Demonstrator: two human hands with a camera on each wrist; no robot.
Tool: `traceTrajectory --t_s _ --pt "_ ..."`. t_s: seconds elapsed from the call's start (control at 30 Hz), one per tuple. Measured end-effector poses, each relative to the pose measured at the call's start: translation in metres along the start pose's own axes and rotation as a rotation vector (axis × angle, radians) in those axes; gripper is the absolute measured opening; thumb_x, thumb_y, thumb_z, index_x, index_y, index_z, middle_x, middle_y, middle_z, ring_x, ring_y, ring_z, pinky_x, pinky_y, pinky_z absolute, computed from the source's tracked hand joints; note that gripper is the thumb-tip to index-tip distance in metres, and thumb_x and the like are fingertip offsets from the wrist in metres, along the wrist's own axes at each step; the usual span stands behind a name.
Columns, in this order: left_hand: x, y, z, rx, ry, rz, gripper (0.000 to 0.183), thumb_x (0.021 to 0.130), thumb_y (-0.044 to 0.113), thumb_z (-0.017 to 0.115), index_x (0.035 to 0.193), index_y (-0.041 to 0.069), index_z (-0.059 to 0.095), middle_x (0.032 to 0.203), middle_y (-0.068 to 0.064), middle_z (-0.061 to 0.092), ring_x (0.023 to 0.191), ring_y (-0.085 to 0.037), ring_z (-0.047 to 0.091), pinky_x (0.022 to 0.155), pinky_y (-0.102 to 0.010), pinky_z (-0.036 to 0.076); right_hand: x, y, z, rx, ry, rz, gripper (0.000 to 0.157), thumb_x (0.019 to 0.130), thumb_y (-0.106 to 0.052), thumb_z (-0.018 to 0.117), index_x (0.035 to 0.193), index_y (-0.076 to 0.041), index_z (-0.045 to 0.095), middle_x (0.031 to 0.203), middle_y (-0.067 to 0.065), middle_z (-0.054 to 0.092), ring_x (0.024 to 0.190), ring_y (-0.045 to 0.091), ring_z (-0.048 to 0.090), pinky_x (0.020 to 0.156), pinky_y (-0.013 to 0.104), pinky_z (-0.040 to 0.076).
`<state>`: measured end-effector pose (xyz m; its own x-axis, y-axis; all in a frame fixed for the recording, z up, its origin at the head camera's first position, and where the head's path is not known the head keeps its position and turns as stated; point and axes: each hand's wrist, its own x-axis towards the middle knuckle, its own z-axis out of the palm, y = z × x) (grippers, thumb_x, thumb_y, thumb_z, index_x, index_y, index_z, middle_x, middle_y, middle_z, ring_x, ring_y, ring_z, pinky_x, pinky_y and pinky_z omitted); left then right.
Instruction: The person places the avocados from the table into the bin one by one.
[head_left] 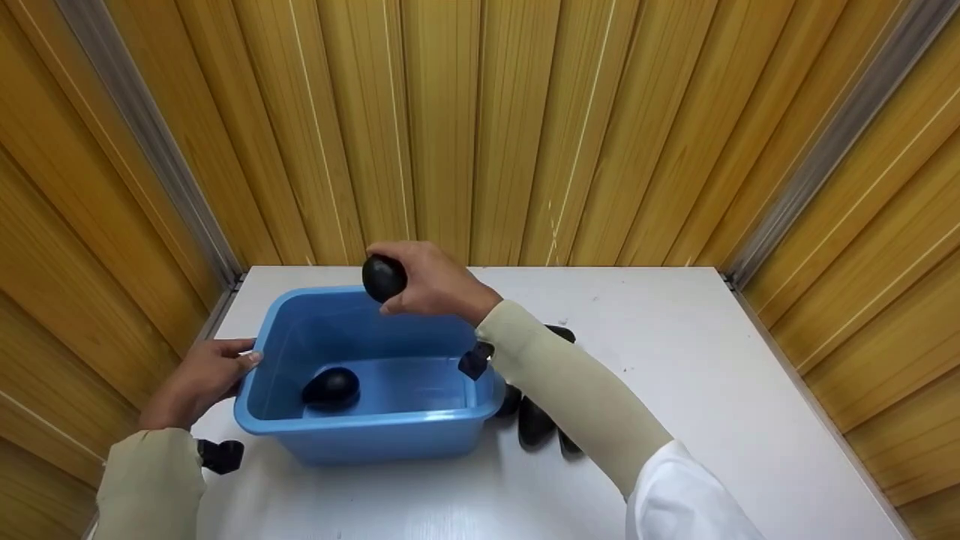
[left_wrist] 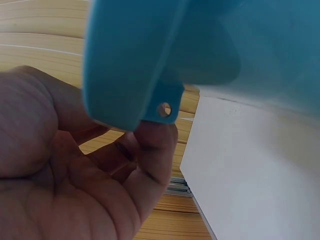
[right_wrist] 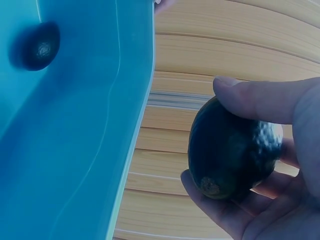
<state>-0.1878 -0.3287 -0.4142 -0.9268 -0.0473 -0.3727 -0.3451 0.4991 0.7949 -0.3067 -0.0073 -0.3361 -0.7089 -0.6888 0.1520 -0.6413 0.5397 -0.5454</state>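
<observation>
Up over the far rim of a blue plastic basin (head_left: 367,425), my right hand (head_left: 435,281) holds a dark avocado (head_left: 384,278). In the right wrist view, thumb and fingers curl round that avocado (right_wrist: 232,150), and its stem scar shows. My left hand (head_left: 210,375) grips the basin's left rim, with the thumb on top. Seen from the left wrist, fingers bend under the rim (left_wrist: 117,90) beside a small holed tab. Inside the basin, another avocado (head_left: 332,388) lies on its side at the left of the floor.
Several more dark avocados (head_left: 535,424) lie on the white table (head_left: 675,390) right of the basin, partly hidden by my right forearm. Wood-patterned panels (head_left: 442,135) stand behind and on both sides, with grey metal strips at the corners.
</observation>
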Motion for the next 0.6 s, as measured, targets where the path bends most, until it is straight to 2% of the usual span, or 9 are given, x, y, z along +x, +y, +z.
traceTrajectory --t_s 0.23,0.6 --pt "0.0014 -0.0009 0.0018 -0.002 -0.001 -0.002 0.062 0.113 0.027 0.045 0.161 -0.006 0.024 0.159 -0.038 0.036 0.136 -0.055 0.054 0.109 -0.063 0.048 0.0022 -0.0053 0.0029 0.029 -0.014 0.009 0.084 0.081 -0.019 0.091 0.154 -0.025 0.050 0.147 0.001 0.060 0.124 0.019 0.060 0.099 0.037 0.057" --pt "0.0018 -0.0016 0.0009 -0.009 0.001 0.004 0.062 0.113 0.027 0.045 0.161 -0.007 0.024 0.160 -0.039 0.036 0.136 -0.054 0.054 0.108 -0.062 0.049 0.0071 -0.0082 0.0083 0.004 -0.018 -0.001 0.081 0.081 -0.024 0.090 0.153 -0.026 0.051 0.143 -0.001 0.062 0.121 0.017 0.059 0.096 0.035 0.057"
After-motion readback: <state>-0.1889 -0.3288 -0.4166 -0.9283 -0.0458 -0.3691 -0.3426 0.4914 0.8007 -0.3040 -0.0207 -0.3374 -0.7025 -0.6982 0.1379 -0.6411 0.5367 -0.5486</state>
